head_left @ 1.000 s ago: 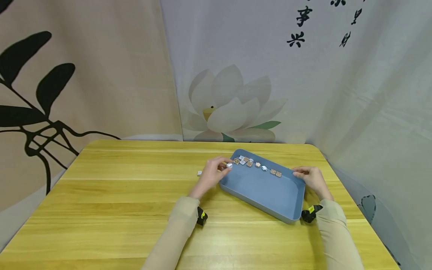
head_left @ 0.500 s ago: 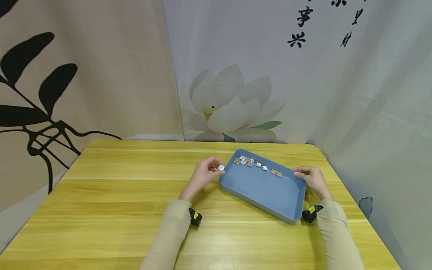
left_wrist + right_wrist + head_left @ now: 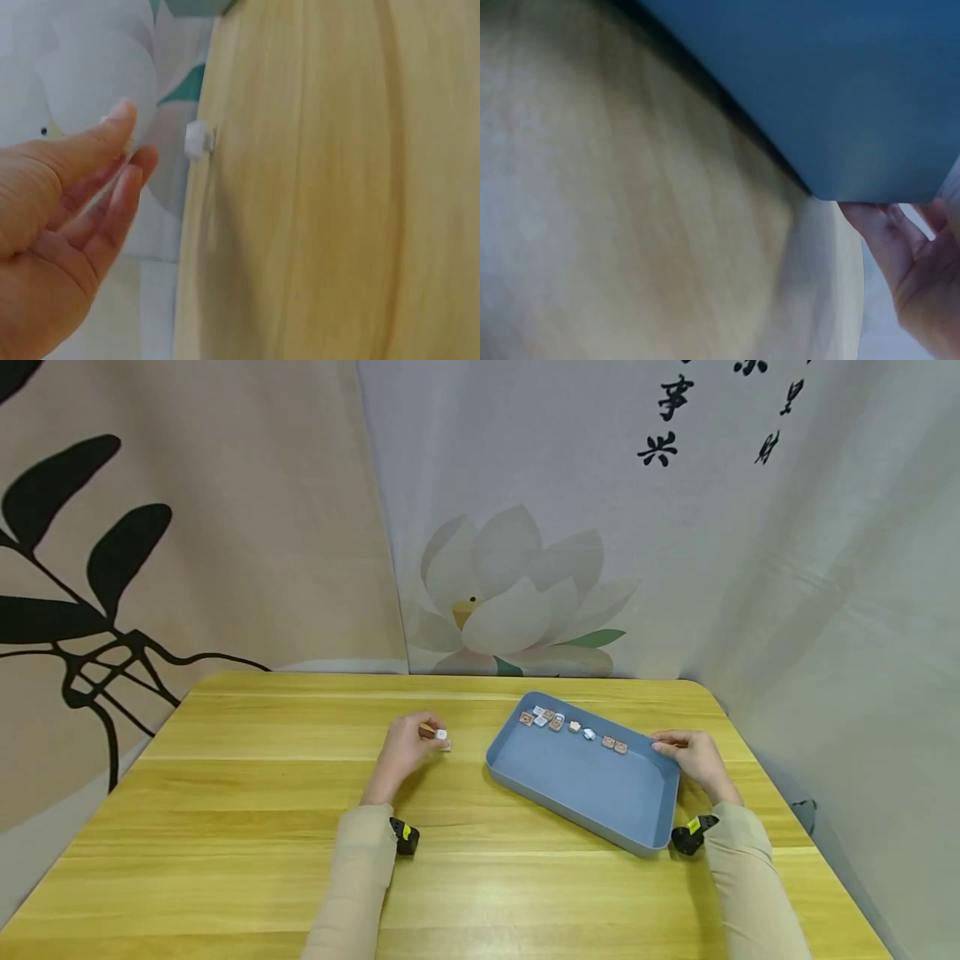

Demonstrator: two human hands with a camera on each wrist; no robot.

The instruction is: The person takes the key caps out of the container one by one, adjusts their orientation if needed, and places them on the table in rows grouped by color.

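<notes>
My left hand (image 3: 408,743) is over the table left of the tray, pinching a small white block (image 3: 441,734) between thumb and fingertips. Just below it in the head view, a second small white block (image 3: 198,140) rests on the table; the left wrist view shows it beyond the fingertips. My right hand (image 3: 693,757) grips the far right corner of a shallow blue-grey tray (image 3: 570,806), thumb over the rim. In the right wrist view, its fingers (image 3: 885,232) meet the tray wall. Several small white and brown square pieces (image 3: 541,721) lie along the tray's far side.
The tray sits at an angle on a wooden table (image 3: 247,827). Behind the table hangs a curtain (image 3: 517,585) printed with a lotus, leaves and characters. A camera is strapped at each wrist.
My left hand has moved left from the tray's left rim, carrying the white block to beside the one on the table. The right hand and tray have stayed in place.
</notes>
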